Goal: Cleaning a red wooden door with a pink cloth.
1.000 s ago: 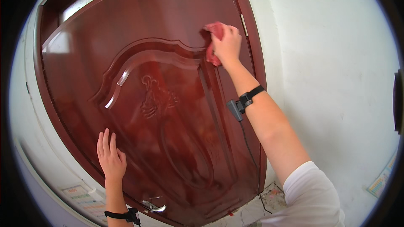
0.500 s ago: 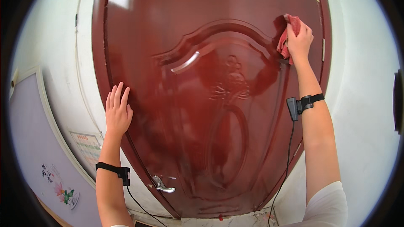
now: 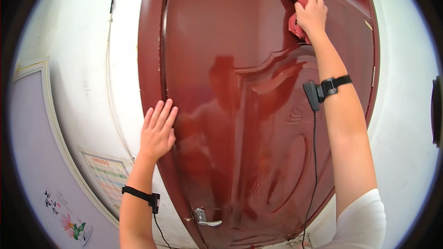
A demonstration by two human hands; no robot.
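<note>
A glossy dark red door [image 3: 198,41] with raised carved panels fills the middle of the view. High on its upper part, my right hand [image 3: 312,16] presses a crumpled red cloth [image 3: 297,26] against the surface, fingers closed around it. My left hand [image 3: 158,129] lies flat with fingers stretched, resting at the door's left edge and frame [image 3: 150,60], holding nothing. Below that hand, near the door's lower left, is a silver lever handle [image 3: 206,219]. Each forearm wears a black strap with a small device and a cable.
White walls stand on both sides of the frame. At the left leans a pale lilac panel [image 3: 37,143] with a light border and a flower picture. A printed chart [image 3: 106,175] hangs on the wall beside it. A thin cable [image 3: 109,55] runs down the left wall.
My right hand has moved the cloth up from the curved moulding onto the flat upper part. My view has shifted, so the door sits further right. The left hand stays at the door's left edge.
</note>
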